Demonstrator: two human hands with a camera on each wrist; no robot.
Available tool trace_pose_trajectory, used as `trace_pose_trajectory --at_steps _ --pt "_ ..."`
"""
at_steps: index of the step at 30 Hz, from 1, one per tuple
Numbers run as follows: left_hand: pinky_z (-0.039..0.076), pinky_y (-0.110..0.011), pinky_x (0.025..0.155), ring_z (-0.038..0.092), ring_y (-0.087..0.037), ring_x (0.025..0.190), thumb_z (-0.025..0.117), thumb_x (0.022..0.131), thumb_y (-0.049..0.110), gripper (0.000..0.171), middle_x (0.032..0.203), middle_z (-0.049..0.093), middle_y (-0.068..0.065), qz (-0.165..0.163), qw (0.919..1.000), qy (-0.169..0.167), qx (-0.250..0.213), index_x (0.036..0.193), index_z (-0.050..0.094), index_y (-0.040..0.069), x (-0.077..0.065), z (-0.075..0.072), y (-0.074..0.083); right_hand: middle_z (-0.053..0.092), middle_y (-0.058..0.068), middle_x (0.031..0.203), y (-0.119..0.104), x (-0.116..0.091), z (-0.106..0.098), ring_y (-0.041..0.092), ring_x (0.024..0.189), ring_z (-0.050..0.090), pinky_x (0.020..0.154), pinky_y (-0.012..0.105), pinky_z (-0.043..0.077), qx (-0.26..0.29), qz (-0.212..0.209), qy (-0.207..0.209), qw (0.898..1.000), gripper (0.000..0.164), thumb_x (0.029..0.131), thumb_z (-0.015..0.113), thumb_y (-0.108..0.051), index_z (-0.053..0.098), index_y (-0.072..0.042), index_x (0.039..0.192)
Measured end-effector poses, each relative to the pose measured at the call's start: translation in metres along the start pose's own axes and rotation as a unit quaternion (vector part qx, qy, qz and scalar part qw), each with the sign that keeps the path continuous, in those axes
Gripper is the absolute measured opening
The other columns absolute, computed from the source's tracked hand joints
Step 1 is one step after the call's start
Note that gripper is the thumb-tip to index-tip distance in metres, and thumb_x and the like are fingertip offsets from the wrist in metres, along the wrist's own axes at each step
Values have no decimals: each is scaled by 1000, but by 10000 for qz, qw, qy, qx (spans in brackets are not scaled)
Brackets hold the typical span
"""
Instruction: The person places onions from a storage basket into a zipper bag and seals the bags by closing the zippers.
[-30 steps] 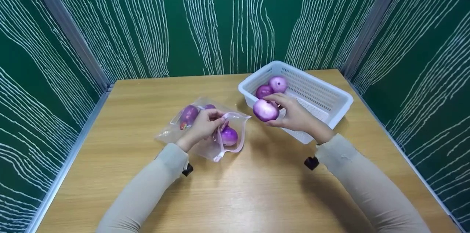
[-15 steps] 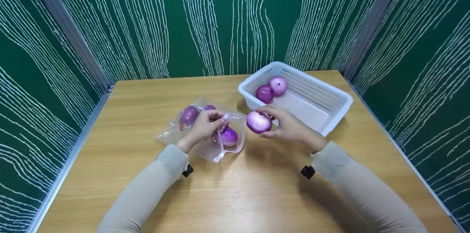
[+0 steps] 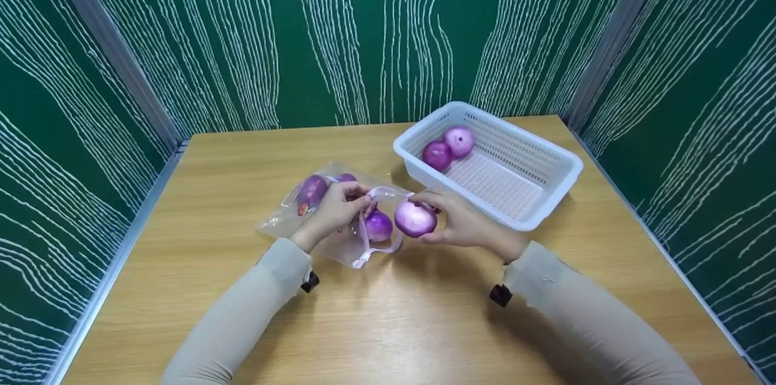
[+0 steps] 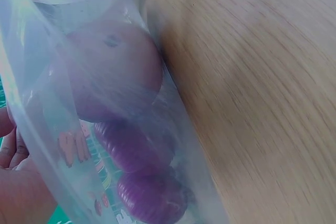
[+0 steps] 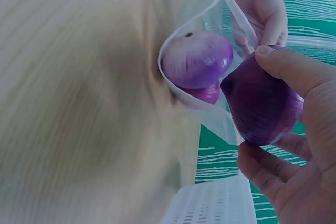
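A clear zip bag (image 3: 339, 250) with a pink-edged mouth lies on the table, its opening facing right. My left hand (image 3: 333, 208) pinches the upper rim of that mouth and keeps it apart. Inside sit several purple onions; one onion (image 3: 379, 225) rests just within the mouth, and others show through the plastic in the left wrist view, such as a ribbed onion (image 4: 152, 198). My right hand (image 3: 458, 221) grips another red onion (image 5: 265, 100) between thumb and fingers, right at the bag's opening. In the right wrist view this onion overlaps the bag's rim.
A white perforated plastic basket (image 3: 515, 130) stands at the back right, close beyond my right hand. It holds two onions (image 3: 459, 141) in its left corner. The wooden table (image 3: 388, 324) is walled by green panels (image 3: 418, 27) with white lines.
My right hand has carried its onion left and towards me, from beside the basket's front rim to the bag's mouth. The left hand keeps its place on the bag.
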State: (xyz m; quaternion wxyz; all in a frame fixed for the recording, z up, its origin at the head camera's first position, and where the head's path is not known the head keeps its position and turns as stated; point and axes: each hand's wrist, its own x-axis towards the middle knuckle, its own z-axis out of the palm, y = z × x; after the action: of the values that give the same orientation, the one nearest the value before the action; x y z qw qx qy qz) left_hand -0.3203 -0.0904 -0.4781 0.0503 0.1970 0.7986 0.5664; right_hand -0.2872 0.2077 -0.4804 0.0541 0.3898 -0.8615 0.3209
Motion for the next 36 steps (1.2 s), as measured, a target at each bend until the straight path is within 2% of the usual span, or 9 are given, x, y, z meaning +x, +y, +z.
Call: trace_pose_trajectory --at_steps 6,11,14,18,21,25,36 --pt "60 -19 81 71 -11 89 65 104 2 21 108 79 -22 -42 9999 -27 107 121 75 -6 -1 -1 1 68 18 144 -1 1 10 39 133 64 115 59 52 173 -144 -22 9997 75 81 95 -17 63 -3 148" --pt "59 -20 78 70 -12 88 66 105 4 21 106 78 -18 -113 9999 2 120 122 75 -4 -1 -1 1 67 14 147 -2 3 18 36 137 63 116 56 52 264 -118 -182 9994 75 83 95 -21 63 -7 149" --pt "57 -18 69 68 -10 83 66 105 4 21 102 78 -17 -137 9999 14 60 122 75 -4 -1 -1 1 67 15 147 -4 3 21 35 137 64 116 55 53 231 -110 -299 9992 73 84 95 -24 63 -6 148" --pt "46 -17 51 59 -7 67 66 105 6 21 96 76 -13 -145 9998 -2 137 122 77 -1 -2 -1 1 66 19 147 -7 4 27 36 134 65 113 55 55 293 -125 -414 9986 75 84 95 -25 62 -2 147" --pt "39 -18 45 53 -8 61 65 106 7 20 93 75 -10 -143 9997 -42 178 120 78 2 -2 -2 0 66 20 146 -8 5 31 35 131 66 111 54 56 365 -122 -481 9981 77 83 95 -25 62 -1 148" --pt "40 -19 46 55 -9 63 65 107 8 19 91 75 -10 -157 9998 -61 144 120 78 3 -2 -2 -1 68 16 144 -9 7 36 35 131 67 112 53 55 272 -86 -555 9980 78 82 96 -27 62 -2 148" --pt "44 -18 50 60 -9 66 65 107 10 22 91 75 -11 -193 9997 -75 108 124 75 0 -2 -3 1 66 18 149 -10 13 45 40 138 62 119 59 48 -101 185 -635 9978 80 82 95 -30 61 -4 150"
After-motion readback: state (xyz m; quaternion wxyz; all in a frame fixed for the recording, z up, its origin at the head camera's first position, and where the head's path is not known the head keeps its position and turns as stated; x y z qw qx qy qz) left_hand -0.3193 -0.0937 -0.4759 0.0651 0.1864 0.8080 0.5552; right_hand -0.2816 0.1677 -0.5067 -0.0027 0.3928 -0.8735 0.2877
